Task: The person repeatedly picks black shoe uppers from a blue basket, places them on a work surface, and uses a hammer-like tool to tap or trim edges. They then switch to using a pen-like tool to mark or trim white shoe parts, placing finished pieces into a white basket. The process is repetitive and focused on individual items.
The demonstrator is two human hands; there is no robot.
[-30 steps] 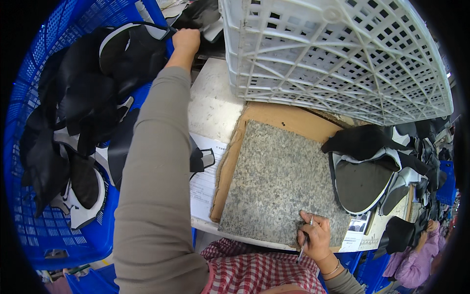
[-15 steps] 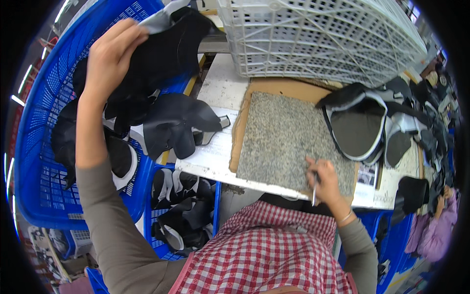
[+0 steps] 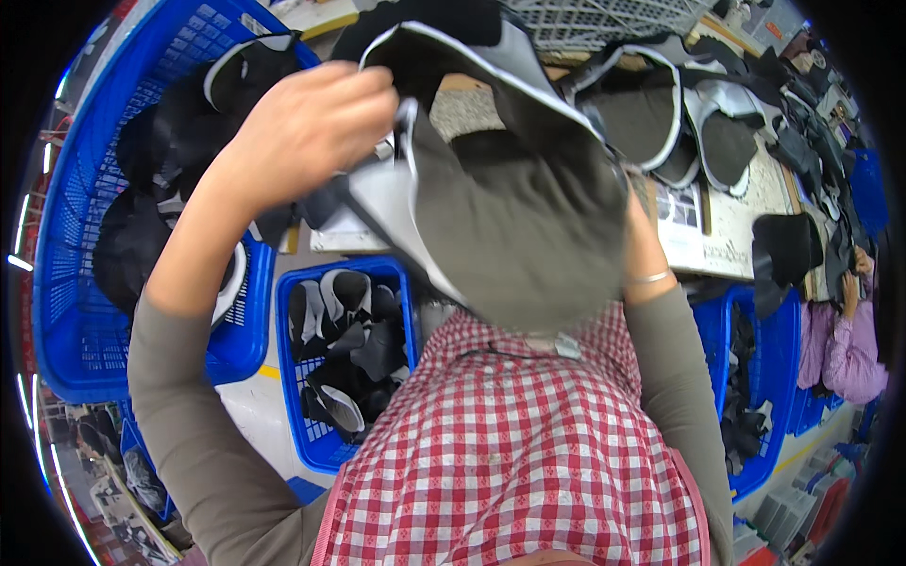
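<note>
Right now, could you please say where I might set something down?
White worktop shows bare between the white printed sheet and the limp black piece at right; the far-left blue plastic basket is crowded with black pieces.

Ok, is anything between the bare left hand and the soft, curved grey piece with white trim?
Nothing visible: the bare left hand is at the left edge of the curved grey piece, though blur leaves actual contact unclear.

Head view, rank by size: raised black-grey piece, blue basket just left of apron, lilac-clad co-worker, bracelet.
1. Raised black-grey piece
2. Blue basket
3. Lilac-clad co-worker
4. Bracelet
Apparent size only; nearness may enlarge the first.
</note>
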